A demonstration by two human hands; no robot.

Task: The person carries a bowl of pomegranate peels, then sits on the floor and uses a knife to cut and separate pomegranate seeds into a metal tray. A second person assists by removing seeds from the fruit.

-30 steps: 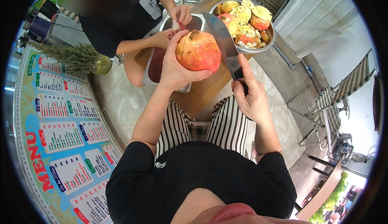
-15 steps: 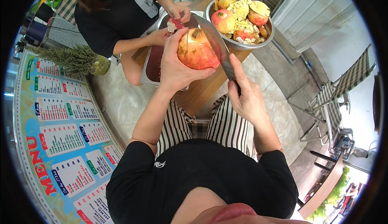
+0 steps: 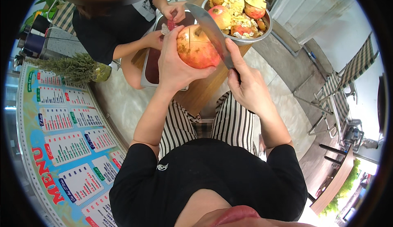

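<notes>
A large red-and-yellow pomegranate (image 3: 196, 51) rests in my left hand (image 3: 172, 65), whose fingers and thumb wrap round its left and lower sides. Score lines cross its skin near the crown. In my right hand (image 3: 247, 79) is a broad-bladed knife (image 3: 211, 28), gripped by the handle with the index finger laid along the blade's back. The blade slants up and left along the pomegranate's right side; whether its edge is in the skin I cannot tell. The handle is mostly hidden by my fingers.
Beyond the pomegranate, another person's hands (image 3: 174, 14) hold a piece of opened red fruit over a metal tray (image 3: 144, 81). A steel bowl (image 3: 268, 29) of pomegranates and peel stands on the wooden table (image 3: 196, 98). A menu board (image 3: 53, 145) is at left, a folding chair (image 3: 337, 91) at right.
The pomegranate, knife and both my hands sit slightly further left in the picture. The bowl has shifted up and left in view. My hold on fruit and knife is the same.
</notes>
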